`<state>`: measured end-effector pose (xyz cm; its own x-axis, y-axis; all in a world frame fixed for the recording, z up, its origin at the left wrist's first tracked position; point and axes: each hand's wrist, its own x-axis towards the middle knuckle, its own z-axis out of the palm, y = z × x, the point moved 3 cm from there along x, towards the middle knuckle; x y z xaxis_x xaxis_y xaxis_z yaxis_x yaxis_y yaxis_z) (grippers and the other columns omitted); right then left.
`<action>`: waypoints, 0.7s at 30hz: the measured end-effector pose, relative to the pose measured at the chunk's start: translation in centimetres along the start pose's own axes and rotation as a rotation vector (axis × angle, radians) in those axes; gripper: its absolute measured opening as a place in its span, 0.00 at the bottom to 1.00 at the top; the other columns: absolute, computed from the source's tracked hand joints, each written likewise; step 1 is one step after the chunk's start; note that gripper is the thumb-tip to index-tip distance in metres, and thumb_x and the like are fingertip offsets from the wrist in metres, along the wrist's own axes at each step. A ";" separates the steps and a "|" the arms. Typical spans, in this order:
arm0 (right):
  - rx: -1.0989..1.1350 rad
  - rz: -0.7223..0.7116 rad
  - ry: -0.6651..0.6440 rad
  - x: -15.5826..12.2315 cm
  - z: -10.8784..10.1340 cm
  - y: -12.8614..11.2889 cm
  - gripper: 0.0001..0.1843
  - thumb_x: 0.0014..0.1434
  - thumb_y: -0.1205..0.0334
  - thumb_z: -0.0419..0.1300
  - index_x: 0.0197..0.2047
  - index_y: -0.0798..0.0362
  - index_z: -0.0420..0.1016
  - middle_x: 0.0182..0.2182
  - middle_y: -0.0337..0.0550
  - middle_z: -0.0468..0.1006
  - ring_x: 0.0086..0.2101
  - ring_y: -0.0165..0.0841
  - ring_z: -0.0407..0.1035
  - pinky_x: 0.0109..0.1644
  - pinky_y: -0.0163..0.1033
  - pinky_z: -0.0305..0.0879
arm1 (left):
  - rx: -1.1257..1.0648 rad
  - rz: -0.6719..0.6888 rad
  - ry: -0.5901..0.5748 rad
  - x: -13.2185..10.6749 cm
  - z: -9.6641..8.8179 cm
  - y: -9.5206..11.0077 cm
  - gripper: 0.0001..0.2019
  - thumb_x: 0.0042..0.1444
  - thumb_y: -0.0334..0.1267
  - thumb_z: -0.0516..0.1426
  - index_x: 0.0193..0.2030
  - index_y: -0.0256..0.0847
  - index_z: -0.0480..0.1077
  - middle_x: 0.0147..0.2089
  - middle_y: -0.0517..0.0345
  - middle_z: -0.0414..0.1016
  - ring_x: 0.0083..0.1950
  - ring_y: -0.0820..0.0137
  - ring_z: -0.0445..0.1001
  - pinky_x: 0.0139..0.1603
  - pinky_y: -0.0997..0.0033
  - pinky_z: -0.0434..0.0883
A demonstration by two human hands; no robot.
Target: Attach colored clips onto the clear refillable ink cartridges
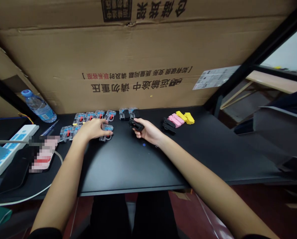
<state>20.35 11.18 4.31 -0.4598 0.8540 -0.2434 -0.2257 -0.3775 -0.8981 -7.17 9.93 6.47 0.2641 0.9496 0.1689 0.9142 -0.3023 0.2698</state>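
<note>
My left hand rests at the left of the table, its thumb and fingers curled around a small clear plastic piece with blue and red parts inside. That piece sits low at the table surface. A small black plastic piece is gripped in my right hand, raised a little over the middle of the table. Behind my left hand stands a row of similar clear pieces, with more clear pieces left of the wrist. Two clear-and-black pieces lie just beyond my right hand.
Right of my right hand lie black pieces, pink pieces and yellow pieces. A water bottle, a pen, a power strip and a phone occupy the left. Cardboard walls the back.
</note>
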 end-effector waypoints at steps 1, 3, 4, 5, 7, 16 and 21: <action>-0.003 -0.004 0.000 0.0 0.0 0.0 0.19 0.61 0.47 0.71 0.35 0.52 0.71 0.26 0.38 0.75 0.21 0.27 0.63 0.22 0.33 0.60 | -0.051 0.054 -0.008 0.1 0.3 0.2 0.26 0.51 0.57 0.71 0.52 0.46 0.83 0.41 0.52 0.87 0.36 0.60 0.83 0.36 0.67 0.75; -0.010 -0.011 -0.009 -0.1 0.1 0.0 0.19 0.61 0.47 0.71 0.36 0.52 0.71 0.27 0.37 0.76 0.20 0.27 0.64 0.21 0.33 0.60 | -0.157 0.146 -0.017 0.4 0.8 1.0 0.25 0.54 0.51 0.71 0.57 0.45 0.81 0.45 0.52 0.87 0.36 0.62 0.83 0.38 0.66 0.76; -0.017 -0.016 -0.015 -0.2 0.1 -0.1 0.19 0.61 0.47 0.71 0.37 0.52 0.71 0.28 0.38 0.77 0.20 0.27 0.64 0.20 0.32 0.59 | -0.204 0.177 -0.018 0.5 1.0 1.5 0.24 0.56 0.48 0.70 0.59 0.45 0.80 0.45 0.52 0.87 0.35 0.63 0.82 0.38 0.66 0.77; -0.026 -0.023 -0.022 -0.3 0.2 -0.1 0.19 0.61 0.46 0.70 0.38 0.52 0.71 0.29 0.39 0.78 0.20 0.27 0.65 0.19 0.33 0.59 | -0.250 0.200 -0.017 0.6 1.3 2.1 0.24 0.58 0.46 0.68 0.61 0.44 0.79 0.44 0.53 0.86 0.34 0.64 0.81 0.38 0.66 0.77; -0.044 -0.046 -0.042 -0.4 0.4 -0.2 0.19 0.63 0.46 0.69 0.39 0.52 0.72 0.32 0.42 0.80 0.18 0.26 0.64 0.18 0.33 0.59 | -0.354 0.225 -0.005 0.8 1.6 3.4 0.25 0.63 0.44 0.64 0.66 0.44 0.75 0.42 0.54 0.86 0.32 0.64 0.81 0.37 0.66 0.77; -0.035 -0.174 -0.059 -0.7 0.6 -0.8 0.21 0.64 0.45 0.70 0.39 0.49 0.64 0.28 0.38 0.80 0.16 0.20 0.53 0.17 0.27 0.45 | -0.818 0.194 0.054 1.2 3.4 6.0 0.26 0.72 0.49 0.59 0.73 0.47 0.66 0.54 0.49 0.83 0.39 0.66 0.83 0.35 0.68 0.80; -0.154 -0.326 0.064 -0.4 0.3 -0.7 0.26 0.63 0.37 0.69 0.36 0.49 0.64 0.29 0.37 0.80 0.15 0.21 0.57 0.17 0.28 0.52 | -0.915 0.040 0.060 1.5 3.4 5.9 0.27 0.68 0.48 0.62 0.71 0.46 0.66 0.56 0.46 0.82 0.40 0.65 0.82 0.27 0.73 0.73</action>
<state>20.47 11.03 5.17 -0.3288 0.9432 0.0470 -0.2175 -0.0272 -0.9757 -0.31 9.80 5.10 0.2510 0.9388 0.2361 0.2978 -0.3070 0.9039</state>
